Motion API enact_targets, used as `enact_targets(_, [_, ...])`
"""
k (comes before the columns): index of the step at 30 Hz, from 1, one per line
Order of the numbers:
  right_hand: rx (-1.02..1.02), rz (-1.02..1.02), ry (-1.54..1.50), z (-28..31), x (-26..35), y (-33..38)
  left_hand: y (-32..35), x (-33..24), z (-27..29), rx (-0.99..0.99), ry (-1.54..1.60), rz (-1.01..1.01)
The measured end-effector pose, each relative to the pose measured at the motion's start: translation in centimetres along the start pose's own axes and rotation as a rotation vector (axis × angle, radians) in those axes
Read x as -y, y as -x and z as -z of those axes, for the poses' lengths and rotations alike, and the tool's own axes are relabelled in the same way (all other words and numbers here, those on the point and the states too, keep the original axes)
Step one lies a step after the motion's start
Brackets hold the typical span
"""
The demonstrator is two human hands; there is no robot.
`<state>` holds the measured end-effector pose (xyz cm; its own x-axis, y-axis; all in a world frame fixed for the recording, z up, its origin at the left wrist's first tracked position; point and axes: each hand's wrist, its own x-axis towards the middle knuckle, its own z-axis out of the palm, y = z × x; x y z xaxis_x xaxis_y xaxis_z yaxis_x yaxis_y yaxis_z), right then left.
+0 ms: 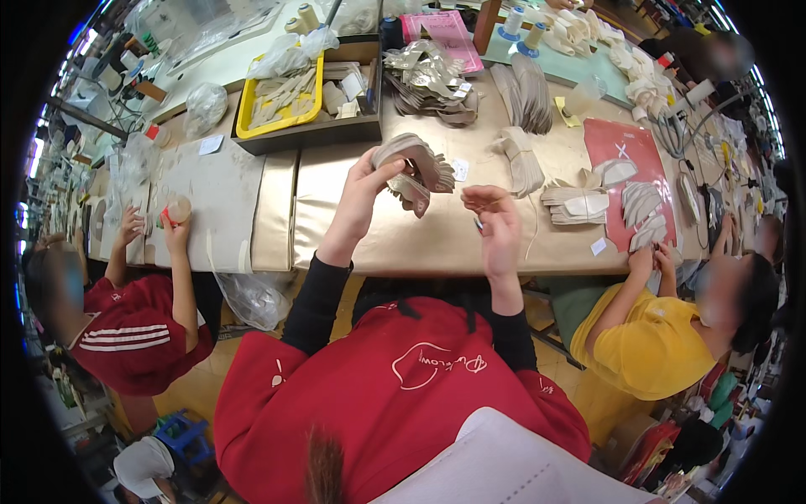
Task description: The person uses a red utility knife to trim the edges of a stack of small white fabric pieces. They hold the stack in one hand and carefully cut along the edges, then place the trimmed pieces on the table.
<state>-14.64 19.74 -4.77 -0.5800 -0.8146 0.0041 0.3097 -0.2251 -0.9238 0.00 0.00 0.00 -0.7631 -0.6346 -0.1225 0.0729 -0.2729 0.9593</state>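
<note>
A bundle of curved grey-beige cut pieces (424, 160), like shoe-upper parts, is gripped in my left hand (365, 186) above the table. The thumb lies over the bundle, and its pieces fan out at the right end. To the right of it, my right hand (494, 227) hovers apart from the bundle. Its fingers are loosely bent with nothing plainly held; a small dark spot by the thumb is too small to name. Beyond my right hand lies a tied stack of beige pieces (522, 160). A small white paper tag (459, 170) is beside the held bundle.
A yellow tray (318, 97) of strips sits in a dark box (285, 141) at the far left. Piles of grey pieces (432, 105) lie behind my hands. Right, stacks rest on a red board (606, 139). Co-workers sit on both sides, a yellow-shirted one (646, 328) handling pieces.
</note>
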Motion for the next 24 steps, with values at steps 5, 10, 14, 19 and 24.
enact_targets(5, [-0.207, -0.115, 0.109, -3.5, -3.0, 0.2, 0.1, -0.5, 0.2, 0.033, 0.308, 0.171])
enact_targets(10, [0.040, -0.157, 0.116, -4.2, -3.6, 0.2, 0.6, 0.1, 0.5, 0.006, 0.495, 0.220])
enact_targets(14, [0.102, -0.266, 0.203, -3.6, -3.5, 0.8, 0.4, 1.1, 2.2, -0.102, 0.520, 0.218])
enact_targets(19, [-0.021, -0.209, 0.154, -1.6, -2.6, 2.3, 0.7, 2.7, 5.2, -0.223, 0.629, 0.205])
enact_targets(24, [-0.206, -0.183, 0.138, 0.5, -0.5, 3.0, 1.8, 4.4, 6.4, -0.236, 0.625, 0.333])
